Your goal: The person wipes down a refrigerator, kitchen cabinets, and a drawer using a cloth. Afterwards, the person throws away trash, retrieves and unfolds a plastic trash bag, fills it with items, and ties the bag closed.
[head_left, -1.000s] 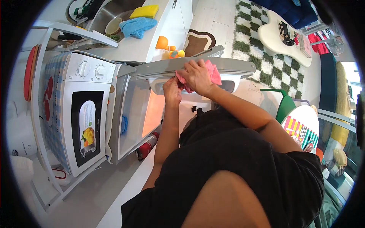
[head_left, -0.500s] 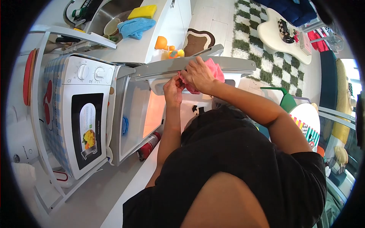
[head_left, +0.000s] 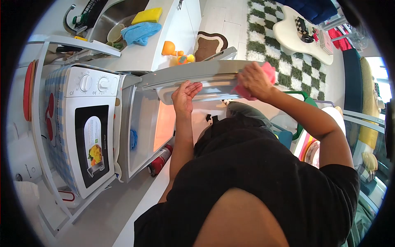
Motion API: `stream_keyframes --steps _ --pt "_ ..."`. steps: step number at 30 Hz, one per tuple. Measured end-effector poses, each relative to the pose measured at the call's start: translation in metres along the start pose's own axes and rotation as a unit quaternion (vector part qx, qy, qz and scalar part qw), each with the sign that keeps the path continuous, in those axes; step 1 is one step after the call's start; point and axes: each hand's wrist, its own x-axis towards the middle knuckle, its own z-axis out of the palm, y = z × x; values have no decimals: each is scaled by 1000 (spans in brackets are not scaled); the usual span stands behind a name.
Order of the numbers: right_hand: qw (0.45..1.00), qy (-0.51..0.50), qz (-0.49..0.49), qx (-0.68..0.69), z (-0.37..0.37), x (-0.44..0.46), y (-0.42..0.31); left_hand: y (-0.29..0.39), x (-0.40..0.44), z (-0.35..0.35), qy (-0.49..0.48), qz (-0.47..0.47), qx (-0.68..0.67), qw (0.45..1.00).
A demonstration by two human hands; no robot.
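Note:
My right hand is closed on a pink cloth, pressed against the far right end of an open grey fridge door. Part of the cloth sticks out on both sides of the fingers. My left hand is at the inner side of the same door, palm up and fingers stretched out, with nothing in it. White shelving lines the door's inside between the two hands. Left of my forearm, the fridge compartment stands open and holds a small blue item.
A white microwave sits at the left on a rack. Beyond the door are a counter with a blue cloth, a yellow sponge and a sink. A red fire extinguisher stands below. A checkered rug covers the far floor.
My right hand has slid the pink cloth rightward along the door to its end. My left hand has come off the cloth, and its fingers have opened out.

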Motion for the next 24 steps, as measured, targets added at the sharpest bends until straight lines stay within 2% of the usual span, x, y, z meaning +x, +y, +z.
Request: stream_keyframes --steps 3,5,7,8,9,11,13,15,16,19,23,24 --pt "999 -16 42 -19 9 -46 29 -1 -2 0 -4 10 2 1000" --pt "987 -103 106 56 4 -68 49 -3 -1 1 1 14 -1 1000" --pt "962 -228 141 -45 20 -92 68 -3 -1 3 5 19 -4 1000" --pt "952 -222 210 18 27 -106 78 -3 -2 4 19 12 8 1000" --pt "950 -138 266 88 25 -114 86 -3 -3 6 34 8 17 999" --pt "930 -106 331 124 7 -110 86 -5 -5 11 29 14 36 999" --pt "918 -22 344 198 -6 -89 72 -10 -10 13 24 11 68 997" --pt "927 144 284 199 -27 -53 46 -20 -9 27 -6 -41 76 996" --pt "922 176 257 230 -35 -35 32 -21 -11 36 -9 -57 86 995" --pt "931 175 175 267 -34 -2 -5 -36 -3 43 -31 -53 58 996" --pt "913 252 194 254 -6 36 -36 -41 3 37 -47 -40 25 998" --pt "917 236 188 261 -5 38 -38 -41 2 37 -45 -39 24 998"
